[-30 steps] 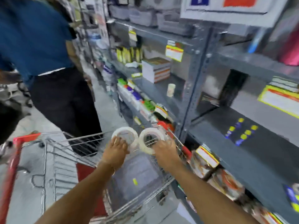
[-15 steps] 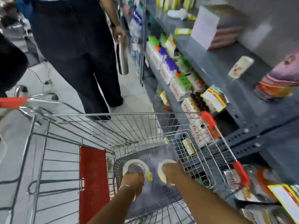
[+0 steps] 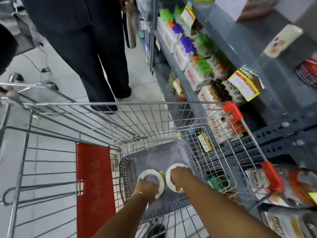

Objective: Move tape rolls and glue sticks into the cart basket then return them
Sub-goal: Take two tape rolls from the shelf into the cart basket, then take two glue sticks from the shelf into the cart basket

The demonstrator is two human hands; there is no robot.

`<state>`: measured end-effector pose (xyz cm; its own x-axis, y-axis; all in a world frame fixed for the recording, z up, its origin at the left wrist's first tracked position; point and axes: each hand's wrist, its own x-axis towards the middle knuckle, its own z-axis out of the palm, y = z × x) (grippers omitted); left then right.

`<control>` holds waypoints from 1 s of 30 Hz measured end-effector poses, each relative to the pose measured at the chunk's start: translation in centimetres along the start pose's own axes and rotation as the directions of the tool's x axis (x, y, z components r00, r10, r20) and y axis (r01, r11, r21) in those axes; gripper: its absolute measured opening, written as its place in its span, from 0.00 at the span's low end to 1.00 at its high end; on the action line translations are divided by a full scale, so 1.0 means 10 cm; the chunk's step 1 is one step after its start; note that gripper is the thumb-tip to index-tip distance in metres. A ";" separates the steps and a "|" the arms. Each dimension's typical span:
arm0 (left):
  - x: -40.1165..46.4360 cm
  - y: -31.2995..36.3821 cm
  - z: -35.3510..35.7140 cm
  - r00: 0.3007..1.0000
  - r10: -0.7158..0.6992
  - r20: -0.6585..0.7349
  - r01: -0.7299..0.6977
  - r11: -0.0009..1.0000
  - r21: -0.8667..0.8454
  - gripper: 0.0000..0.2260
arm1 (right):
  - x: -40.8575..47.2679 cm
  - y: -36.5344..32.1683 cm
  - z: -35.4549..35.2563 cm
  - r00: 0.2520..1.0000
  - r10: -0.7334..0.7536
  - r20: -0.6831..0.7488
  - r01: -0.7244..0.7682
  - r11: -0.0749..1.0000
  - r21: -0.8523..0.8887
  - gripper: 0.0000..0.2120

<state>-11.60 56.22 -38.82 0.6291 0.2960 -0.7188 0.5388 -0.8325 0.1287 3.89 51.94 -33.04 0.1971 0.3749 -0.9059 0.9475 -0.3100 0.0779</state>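
Down inside the wire cart (image 3: 154, 104) sits a grey plastic basket (image 3: 151, 150). My left hand (image 3: 147, 188) grips a white tape roll (image 3: 145, 173) flat against the basket floor. Beside it, my right hand (image 3: 178, 176) grips a second white tape roll (image 3: 169, 179), also low in the basket. The two rolls lie side by side, almost touching. A small yellow-green glue stick (image 3: 161, 174) shows between them, mostly hidden.
A person in dark trousers (image 3: 96, 54) stands just beyond the cart, holding a steel bottle (image 3: 131, 30). Grey shelving (image 3: 267, 93) on the right carries boxes with coloured caps and yellow price tags. The cart's red seat flap (image 3: 94, 186) is at the left.
Both hands carried the tape rolls from above the cart's rim down into the grey basket. My view tilted downward toward the cart.
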 end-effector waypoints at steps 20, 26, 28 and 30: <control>-2.50 2.74 -2.07 0.412 0.600 -0.686 -0.313 0.800 0.512 0.43 | -4.12 1.18 1.56 0.301 0.503 -0.810 -0.008 0.851 0.525 0.39; -3.07 4.28 -1.69 0.422 0.720 -0.551 -0.439 0.694 0.571 0.43 | -5.07 1.61 3.06 0.178 0.719 -0.672 -0.115 0.694 0.711 0.36; -3.18 4.75 -1.53 0.477 0.714 -0.513 -0.512 0.700 0.498 0.36 | -5.23 1.75 3.53 0.160 0.802 -0.575 -0.148 0.596 0.789 0.36; -3.26 5.13 -1.38 0.565 0.678 -0.470 -0.555 0.734 0.392 0.26 | -5.30 1.86 3.91 0.154 0.868 -0.472 -0.184 0.495 0.849 0.35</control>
<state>3.27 10.32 0.71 0.9841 -0.1774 0.0022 -0.1733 -0.9588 0.2252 1.17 -7.89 0.15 0.9716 0.2013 0.1245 0.2188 -0.9644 -0.1488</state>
